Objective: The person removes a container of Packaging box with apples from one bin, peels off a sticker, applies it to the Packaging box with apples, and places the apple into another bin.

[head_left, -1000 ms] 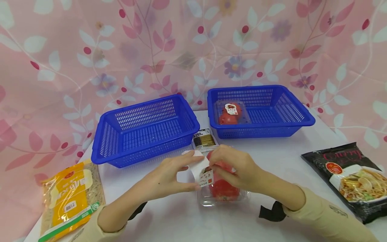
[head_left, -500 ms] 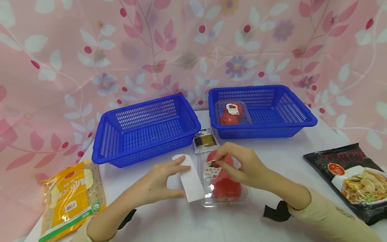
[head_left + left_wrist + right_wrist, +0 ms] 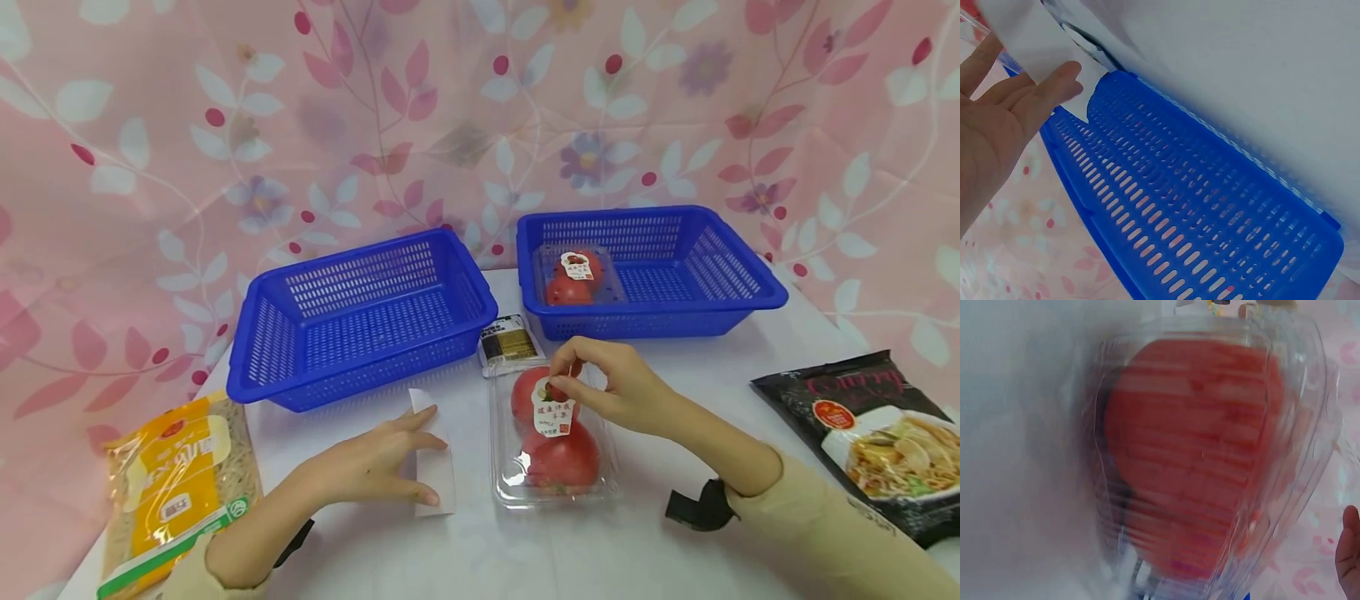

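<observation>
My right hand (image 3: 611,387) pinches the top of a white printed label (image 3: 553,417) between thumb and forefinger. It hangs close over a clear plastic clamshell pack (image 3: 504,475) with two red round fruits (image 3: 562,462) inside. In the right wrist view the clamshell, blurred, fills the middle. To its left, my left hand (image 3: 375,467) has its fingers spread apart over a blank white paper strip (image 3: 433,475). The left wrist view has the same paper strip (image 3: 1035,44) behind the thumb and beside the fingers.
Two blue plastic baskets (image 3: 360,392) (image 3: 652,321) stand at the back; the right one holds a labelled fruit pack (image 3: 577,279). Between them lies a small black-and-gold packet (image 3: 512,343). A yellow bag (image 3: 180,475) lies left, a black noodle bag (image 3: 862,433) right.
The label came away from the white strip. My left hand has carried the strip leftward off the clamshell; my right hand keeps the label, now upright over the fruit.
</observation>
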`<action>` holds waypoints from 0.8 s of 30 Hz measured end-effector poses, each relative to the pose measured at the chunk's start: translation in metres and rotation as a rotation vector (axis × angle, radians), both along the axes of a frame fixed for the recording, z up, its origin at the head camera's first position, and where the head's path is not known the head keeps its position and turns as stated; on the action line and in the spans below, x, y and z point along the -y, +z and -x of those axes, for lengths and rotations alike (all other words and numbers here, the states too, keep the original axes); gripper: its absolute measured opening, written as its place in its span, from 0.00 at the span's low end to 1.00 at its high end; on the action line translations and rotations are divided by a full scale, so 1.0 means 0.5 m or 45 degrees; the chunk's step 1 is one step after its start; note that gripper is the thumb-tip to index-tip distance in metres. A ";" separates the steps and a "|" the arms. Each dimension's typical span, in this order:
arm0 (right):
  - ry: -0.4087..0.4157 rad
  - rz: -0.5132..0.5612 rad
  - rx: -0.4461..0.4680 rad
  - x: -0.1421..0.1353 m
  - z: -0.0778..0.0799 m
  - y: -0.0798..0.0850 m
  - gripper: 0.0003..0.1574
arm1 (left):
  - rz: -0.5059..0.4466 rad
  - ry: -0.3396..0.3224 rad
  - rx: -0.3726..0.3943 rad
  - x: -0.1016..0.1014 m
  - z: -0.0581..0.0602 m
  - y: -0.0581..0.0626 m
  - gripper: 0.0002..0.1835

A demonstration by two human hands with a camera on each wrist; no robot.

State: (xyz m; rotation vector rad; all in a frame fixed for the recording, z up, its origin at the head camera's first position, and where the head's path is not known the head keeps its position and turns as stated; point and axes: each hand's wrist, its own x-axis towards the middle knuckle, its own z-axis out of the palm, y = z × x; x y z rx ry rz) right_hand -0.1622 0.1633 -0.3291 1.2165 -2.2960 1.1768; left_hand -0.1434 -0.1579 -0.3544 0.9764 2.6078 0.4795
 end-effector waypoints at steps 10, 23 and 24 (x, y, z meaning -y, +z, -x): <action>-0.040 -0.053 0.099 -0.006 0.013 -0.008 0.10 | 0.170 0.204 -0.032 0.002 0.010 0.005 0.34; 0.027 -0.103 0.017 0.004 0.028 -0.035 0.10 | -0.130 -0.161 -0.854 -0.081 -0.003 0.026 0.24; 0.035 -0.105 0.008 0.003 0.030 -0.036 0.11 | -0.157 -0.223 -0.904 -0.089 -0.002 0.024 0.24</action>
